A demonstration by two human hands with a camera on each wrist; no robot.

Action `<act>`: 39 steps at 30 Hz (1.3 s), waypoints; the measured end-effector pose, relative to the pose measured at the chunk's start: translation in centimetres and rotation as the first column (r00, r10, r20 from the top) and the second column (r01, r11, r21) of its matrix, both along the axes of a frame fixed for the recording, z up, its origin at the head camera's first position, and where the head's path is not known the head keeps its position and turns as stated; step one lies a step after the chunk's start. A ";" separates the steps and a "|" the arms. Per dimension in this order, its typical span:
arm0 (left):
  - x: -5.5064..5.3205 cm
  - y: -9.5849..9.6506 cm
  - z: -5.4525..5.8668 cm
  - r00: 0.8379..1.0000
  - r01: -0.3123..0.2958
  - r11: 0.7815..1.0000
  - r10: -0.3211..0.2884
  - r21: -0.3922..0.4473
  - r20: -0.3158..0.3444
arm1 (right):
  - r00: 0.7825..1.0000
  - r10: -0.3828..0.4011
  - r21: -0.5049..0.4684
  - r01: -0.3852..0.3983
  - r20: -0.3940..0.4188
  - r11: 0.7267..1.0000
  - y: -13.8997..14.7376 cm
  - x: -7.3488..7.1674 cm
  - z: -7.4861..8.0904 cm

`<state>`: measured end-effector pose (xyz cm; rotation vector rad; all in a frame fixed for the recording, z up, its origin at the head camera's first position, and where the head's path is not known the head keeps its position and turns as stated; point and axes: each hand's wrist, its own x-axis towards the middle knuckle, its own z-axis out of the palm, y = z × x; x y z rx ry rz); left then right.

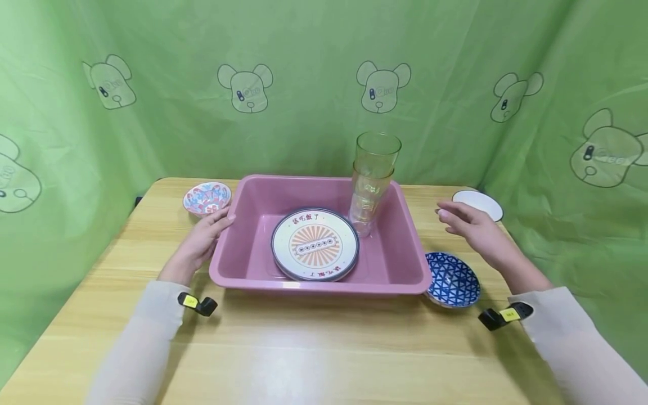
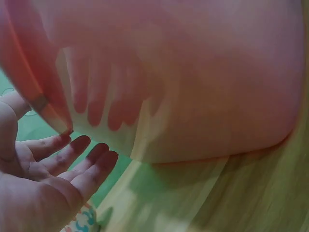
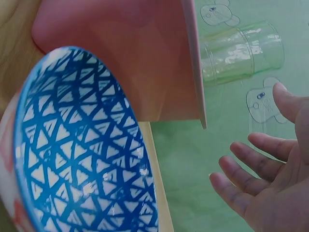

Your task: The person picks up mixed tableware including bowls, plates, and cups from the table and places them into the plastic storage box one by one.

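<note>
My left hand touches the left rim of a pink plastic basin; in the left wrist view its fingers are loosely extended below the rim, reflected in the glossy wall. Inside the basin lies a stack of round plates, the top one white with an orange sunburst. Stacked clear yellowish cups stand at its back right. My right hand is in the air right of the basin with relaxed fingers, holding nothing. Nearest it are a blue-and-white triangle-patterned bowl and a white dish.
A small pink-and-blue patterned bowl sits behind my left hand at the table's back left. The wooden table ends against a green curtain printed with bear heads, which also runs along both sides.
</note>
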<state>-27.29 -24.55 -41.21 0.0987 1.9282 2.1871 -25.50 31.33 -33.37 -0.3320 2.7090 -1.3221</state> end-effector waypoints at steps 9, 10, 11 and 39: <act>0.5 0.7 -0.5 0.999 -0.018 0.996 0.015 0.090 0.032 | 0.998 -0.048 -0.011 0.049 0.044 0.999 1.9 0.3 -2.2; 0.5 0.7 -0.6 0.999 -0.017 0.996 0.014 0.092 0.033 | 0.998 -0.046 -0.019 0.046 0.031 0.999 2.0 0.4 -2.5; 0.4 0.7 -0.9 0.999 -0.015 0.995 0.012 0.101 0.030 | 0.999 -0.046 -0.023 0.046 0.017 0.999 2.2 0.5 -2.8; 0.5 0.7 -1.2 0.997 -0.080 0.993 0.078 0.087 0.026 | 0.976 -0.038 -0.150 0.072 0.213 0.986 5.4 1.2 -6.2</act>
